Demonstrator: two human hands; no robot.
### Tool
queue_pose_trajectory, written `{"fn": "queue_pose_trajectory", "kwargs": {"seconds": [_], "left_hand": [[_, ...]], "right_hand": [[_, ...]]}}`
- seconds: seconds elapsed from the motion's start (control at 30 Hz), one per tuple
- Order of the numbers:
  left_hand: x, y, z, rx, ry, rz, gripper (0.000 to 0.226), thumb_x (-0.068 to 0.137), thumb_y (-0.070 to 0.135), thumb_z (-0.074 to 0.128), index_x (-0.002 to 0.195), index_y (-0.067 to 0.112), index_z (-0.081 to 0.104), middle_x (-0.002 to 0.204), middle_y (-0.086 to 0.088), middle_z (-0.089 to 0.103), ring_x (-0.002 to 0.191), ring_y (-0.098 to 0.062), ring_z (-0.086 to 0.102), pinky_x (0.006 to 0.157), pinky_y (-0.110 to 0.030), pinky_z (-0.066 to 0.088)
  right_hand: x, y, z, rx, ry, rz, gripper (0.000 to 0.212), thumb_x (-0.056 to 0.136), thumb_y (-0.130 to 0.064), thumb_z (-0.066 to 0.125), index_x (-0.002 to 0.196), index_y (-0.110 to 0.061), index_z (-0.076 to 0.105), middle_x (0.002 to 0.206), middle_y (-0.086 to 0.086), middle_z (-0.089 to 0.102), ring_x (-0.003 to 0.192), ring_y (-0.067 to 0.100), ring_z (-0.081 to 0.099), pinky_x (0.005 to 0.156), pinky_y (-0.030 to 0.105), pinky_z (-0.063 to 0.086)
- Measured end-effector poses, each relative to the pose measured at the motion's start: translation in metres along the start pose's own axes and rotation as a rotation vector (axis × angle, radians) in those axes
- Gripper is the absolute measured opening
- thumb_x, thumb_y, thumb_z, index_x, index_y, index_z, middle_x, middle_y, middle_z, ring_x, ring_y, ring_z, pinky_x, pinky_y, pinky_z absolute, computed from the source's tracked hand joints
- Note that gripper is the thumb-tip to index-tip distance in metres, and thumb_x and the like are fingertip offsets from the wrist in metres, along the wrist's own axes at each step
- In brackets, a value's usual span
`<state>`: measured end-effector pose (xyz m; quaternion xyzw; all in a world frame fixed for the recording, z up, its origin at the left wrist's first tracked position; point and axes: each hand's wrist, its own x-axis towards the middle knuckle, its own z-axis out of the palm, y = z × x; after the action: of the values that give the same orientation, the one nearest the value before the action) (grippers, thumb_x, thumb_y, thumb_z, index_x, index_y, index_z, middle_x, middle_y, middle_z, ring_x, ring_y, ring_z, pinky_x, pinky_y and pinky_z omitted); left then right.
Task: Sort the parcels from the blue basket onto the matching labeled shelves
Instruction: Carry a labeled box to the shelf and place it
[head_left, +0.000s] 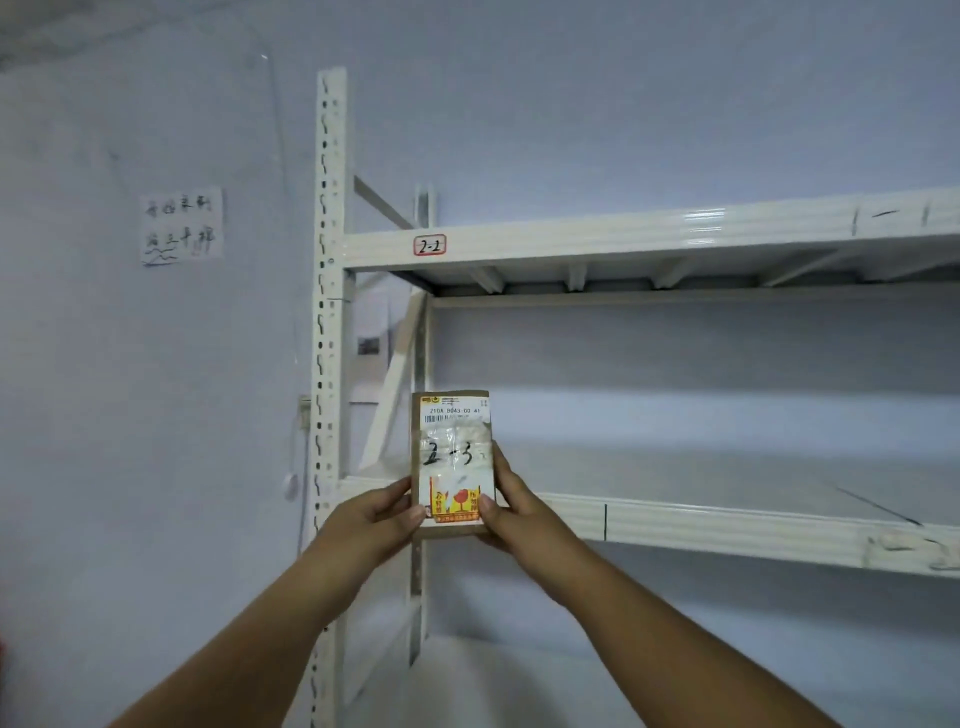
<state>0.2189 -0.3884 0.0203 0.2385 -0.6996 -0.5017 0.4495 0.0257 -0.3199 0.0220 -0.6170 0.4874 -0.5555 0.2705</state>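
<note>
A small brown cardboard parcel (451, 452) stands upright in front of me, with a white shipping label and a handwritten "2-3" on clear tape. My left hand (371, 519) grips its lower left edge and my right hand (511, 506) grips its lower right edge. The parcel is held in the air before the left end of a white metal rack. The upper shelf beam (623, 236) bears a red-framed label "2-2" (429, 245). The middle shelf (727, 525) lies behind and to the right of the parcel. The blue basket is out of view.
The rack's perforated white upright (327, 338) stands just left of my hands. A handwritten paper note (182, 226) is taped to the pale wall on the left. A lower shelf level (519, 675) shows beneath my arms.
</note>
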Motion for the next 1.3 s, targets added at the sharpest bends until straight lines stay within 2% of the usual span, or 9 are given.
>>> {"fn": "queue_pose_trajectory", "kwargs": {"seconds": [0.13,0.3,0.53,0.67,0.77,0.87,1.1,1.2,1.3], "left_hand": [[0.001,0.015,0.045,-0.04,-0.067,0.013,0.038,0.092,0.008,0.062,0.127,0.021,0.059,0.106,0.004,0.076,0.099,-0.012,0.071,0.081,-0.017,0.056],[0.002,0.031,0.109,-0.073,-0.132,0.015,0.041,0.091,0.008,0.063,0.131,0.015,0.058,0.112,0.001,0.074,0.109,-0.018,0.068,0.093,-0.027,0.054],[0.01,0.058,0.246,-0.102,-0.272,0.041,0.053,0.083,0.017,0.07,0.135,0.015,0.057,0.113,0.0,0.073,0.108,-0.019,0.069,0.101,-0.038,0.05],[0.0,0.064,0.346,-0.158,-0.324,0.027,0.047,0.088,0.016,0.068,0.133,0.02,0.058,0.116,0.002,0.072,0.11,-0.02,0.067,0.1,-0.04,0.051],[-0.008,0.07,0.414,-0.186,-0.369,0.05,0.042,0.089,0.015,0.067,0.129,0.026,0.058,0.118,0.002,0.071,0.109,-0.019,0.067,0.1,-0.039,0.051],[-0.014,0.08,0.465,-0.218,-0.382,0.049,0.044,0.088,0.014,0.068,0.13,0.022,0.059,0.114,0.003,0.073,0.107,-0.018,0.069,0.098,-0.038,0.052],[0.0,0.113,0.505,-0.203,-0.366,0.077,0.041,0.092,0.012,0.063,0.133,0.016,0.057,0.113,0.001,0.074,0.106,-0.019,0.069,0.1,-0.038,0.052],[0.02,0.137,0.503,-0.091,-0.298,0.202,0.041,0.093,0.022,0.063,0.133,0.021,0.058,0.112,0.007,0.073,0.109,-0.015,0.067,0.104,-0.041,0.048],[0.045,0.176,0.503,-0.1,-0.205,0.323,0.029,0.094,0.021,0.062,0.122,0.021,0.066,0.105,0.006,0.075,0.105,-0.01,0.067,0.105,-0.038,0.047]], "right_hand": [[-0.033,-0.011,-0.041,-0.026,0.083,0.007,0.063,0.102,-0.018,0.049,0.146,-0.054,0.021,0.12,-0.028,0.061,0.113,0.004,0.062,0.104,0.031,0.048],[-0.072,-0.027,-0.099,-0.058,0.123,0.009,0.063,0.102,-0.022,0.048,0.149,-0.052,0.018,0.14,-0.015,0.054,0.117,0.005,0.061,0.105,0.032,0.047],[-0.148,-0.04,-0.222,-0.183,0.275,0.008,0.062,0.1,-0.031,0.05,0.143,-0.063,0.019,0.13,-0.025,0.059,0.119,0.005,0.06,0.108,0.037,0.045],[-0.205,-0.045,-0.299,-0.271,0.368,0.029,0.06,0.099,-0.033,0.05,0.132,-0.074,0.02,0.132,-0.028,0.057,0.121,0.004,0.058,0.109,0.038,0.044],[-0.243,-0.052,-0.355,-0.281,0.386,0.049,0.061,0.101,-0.032,0.048,0.142,-0.064,0.016,0.132,-0.026,0.057,0.117,0.003,0.06,0.102,0.033,0.049],[-0.27,-0.058,-0.4,-0.264,0.389,0.045,0.061,0.102,-0.027,0.048,0.145,-0.059,0.018,0.132,-0.021,0.059,0.116,0.005,0.062,0.098,0.029,0.051],[-0.268,-0.077,-0.447,-0.295,0.424,-0.007,0.055,0.102,-0.024,0.048,0.146,-0.05,0.029,0.124,-0.017,0.065,0.111,0.006,0.064,0.097,0.027,0.052],[-0.242,-0.095,-0.456,-0.274,0.491,-0.101,0.05,0.101,-0.021,0.049,0.144,-0.045,0.038,0.118,-0.014,0.067,0.11,0.01,0.064,0.095,0.028,0.053],[-0.209,-0.12,-0.465,-0.222,0.542,-0.217,0.048,0.101,-0.02,0.05,0.144,-0.039,0.042,0.121,-0.012,0.066,0.112,0.01,0.062,0.095,0.027,0.05]]}}
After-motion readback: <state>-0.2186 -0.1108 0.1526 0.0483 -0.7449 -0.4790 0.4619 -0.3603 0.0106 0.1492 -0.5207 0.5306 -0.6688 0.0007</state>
